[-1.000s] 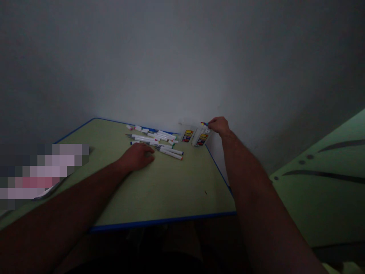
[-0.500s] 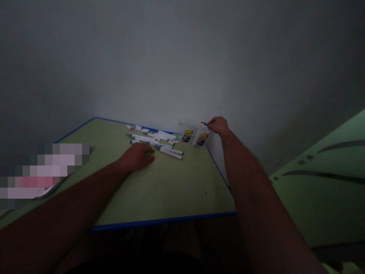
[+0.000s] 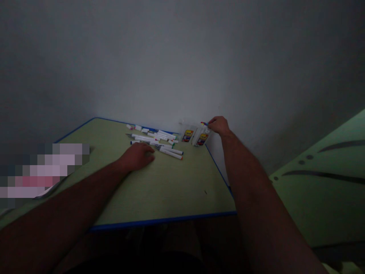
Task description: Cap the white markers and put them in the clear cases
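My left hand (image 3: 139, 156) rests on the table beside the pile of white markers (image 3: 142, 139), its thumb and fingers apart and holding nothing. Two more markers (image 3: 171, 153) lie just right of its fingertips. At the back right stand two clear plastic cases (image 3: 187, 133) with yellow, red and dark labels. Over the top of the right-hand case (image 3: 202, 137), my right hand (image 3: 218, 125) pinches a marker by its coloured end (image 3: 206, 124). Most of that marker is hidden in the case. Small red and yellow ends show beside my fingertips.
Loose white caps (image 3: 138, 128) lie along the back of the pale table (image 3: 171, 186), which has a blue edge. A grey wall (image 3: 171, 68) rises right behind it. A blurred-out pinkish item (image 3: 57, 167) is at the left, and a green panel (image 3: 327, 190) at the right.
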{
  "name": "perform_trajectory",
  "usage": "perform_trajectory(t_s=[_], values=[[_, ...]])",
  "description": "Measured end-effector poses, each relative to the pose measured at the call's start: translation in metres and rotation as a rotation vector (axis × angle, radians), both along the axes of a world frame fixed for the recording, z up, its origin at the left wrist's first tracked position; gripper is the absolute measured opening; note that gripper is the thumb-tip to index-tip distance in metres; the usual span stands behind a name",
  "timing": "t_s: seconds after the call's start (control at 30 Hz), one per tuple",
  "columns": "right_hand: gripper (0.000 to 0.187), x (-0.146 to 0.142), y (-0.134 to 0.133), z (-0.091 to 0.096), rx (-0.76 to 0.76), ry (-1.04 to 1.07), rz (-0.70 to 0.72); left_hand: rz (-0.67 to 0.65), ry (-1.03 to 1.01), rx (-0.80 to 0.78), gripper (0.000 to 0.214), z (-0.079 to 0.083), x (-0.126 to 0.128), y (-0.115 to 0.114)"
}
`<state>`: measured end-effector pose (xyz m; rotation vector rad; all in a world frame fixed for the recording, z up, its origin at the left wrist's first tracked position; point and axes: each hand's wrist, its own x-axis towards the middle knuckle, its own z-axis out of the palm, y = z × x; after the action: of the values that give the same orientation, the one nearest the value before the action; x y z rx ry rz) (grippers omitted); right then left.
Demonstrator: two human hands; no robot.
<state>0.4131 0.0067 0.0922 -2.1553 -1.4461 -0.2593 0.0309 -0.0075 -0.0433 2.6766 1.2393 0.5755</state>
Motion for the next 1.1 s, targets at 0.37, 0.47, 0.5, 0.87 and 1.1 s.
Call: perform_trajectory(t_s=[0.37, 0.47, 0.5, 0.87, 1.1], values=[[0.020, -0.004, -0.003, 0.003, 0.073, 0.016, -0.004, 0.007, 0.010, -0.008, 0.049, 0.005, 0.002, -0.005], [0.017, -0.015, -0.009, 0.005, 0.146, 0.001, -0.006, 0.008, 0.020, -0.009, 0.049, 0.004, 0.001, -0.005], [0.016, -0.020, -0.011, 0.006, 0.170, -0.009, -0.010, 0.006, 0.023, -0.007, 0.049, 0.003, 0.001, -0.004], [0.011, -0.090, -0.041, -0.025, 0.341, 0.136, 0.160, 0.014, -0.003, -0.049, 0.049, 0.003, 0.001, -0.003], [0.011, -0.120, -0.048, -0.078, 0.301, 0.388, 0.270, 0.027, -0.020, -0.066, 0.050, 0.003, -0.001, -0.004]])
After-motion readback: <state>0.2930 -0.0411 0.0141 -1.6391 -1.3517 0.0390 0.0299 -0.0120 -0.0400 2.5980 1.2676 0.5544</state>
